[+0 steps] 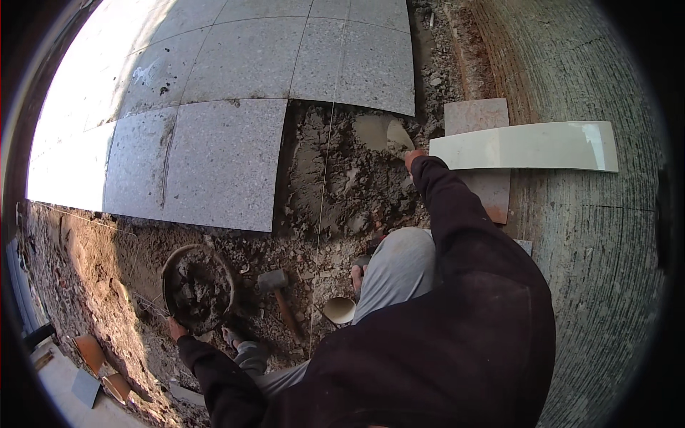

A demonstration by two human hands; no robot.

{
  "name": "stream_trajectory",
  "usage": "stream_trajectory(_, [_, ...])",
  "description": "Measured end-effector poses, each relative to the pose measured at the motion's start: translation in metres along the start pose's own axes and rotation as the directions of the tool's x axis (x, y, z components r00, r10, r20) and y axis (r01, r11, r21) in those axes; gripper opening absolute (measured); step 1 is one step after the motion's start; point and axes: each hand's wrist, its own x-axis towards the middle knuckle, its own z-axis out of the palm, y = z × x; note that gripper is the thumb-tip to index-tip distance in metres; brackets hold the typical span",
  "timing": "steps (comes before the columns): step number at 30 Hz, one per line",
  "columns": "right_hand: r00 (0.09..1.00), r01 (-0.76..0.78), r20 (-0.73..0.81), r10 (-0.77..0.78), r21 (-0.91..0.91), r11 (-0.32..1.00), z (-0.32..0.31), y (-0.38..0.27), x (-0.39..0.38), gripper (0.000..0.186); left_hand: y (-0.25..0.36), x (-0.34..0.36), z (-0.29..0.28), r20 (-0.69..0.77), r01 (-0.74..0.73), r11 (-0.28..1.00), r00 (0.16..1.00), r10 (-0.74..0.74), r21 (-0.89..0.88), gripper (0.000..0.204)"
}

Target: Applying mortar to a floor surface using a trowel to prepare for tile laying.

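My right hand point(412, 160) is closed around a trowel, its handle hidden in my fist. The trowel's pale blade point(399, 134) lies on the wet grey mortar point(321, 167), beside a smoothed patch near the corner of the laid tiles. At the lower left, my left hand point(176, 328) grips the rim of a round dark basin point(165, 282) half filled with mortar lumps. Its fingers show only in part. Between the basin and my knee, a mallet point(272, 280) with a wooden handle rests on the gravelly ground.
Grey speckled tiles point(225, 164) cover the upper left, bordering the mortar bed. A taut string point(325, 178) crosses it. A glossy pale strip point(542, 146) lies across a reddish-grey slab point(474, 114) at right. A small cream bowl point(340, 309) stands by my leg. Broken tile pieces point(89, 353) lie lower left.
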Motion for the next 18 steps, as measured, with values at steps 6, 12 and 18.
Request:
stream_trajectory(6, [0.962, 0.205, 0.210, -0.177, -0.120, 0.971, -0.069, 0.003, -0.099, 0.043, 0.022, -0.028, 0.014, -0.170, -0.055, 0.995, 0.985, 0.039, -0.087, 0.051])
stream_trajectory(12, [0.520, 0.776, 0.122, -0.845, -0.481, 0.408, -0.070, -0.162, -0.248, 0.025, 0.101, -0.078, 0.007, -0.321, -0.261, 0.954, 0.925, 0.204, -0.146, 0.051])
stream_trajectory(18, [0.202, 0.839, 0.317, -0.927, -0.543, -0.003, 0.079, -0.341, -0.319, 0.011, 0.144, -0.102, 0.006, -0.379, -0.348, 0.915, 0.890, 0.254, -0.205, 0.045])
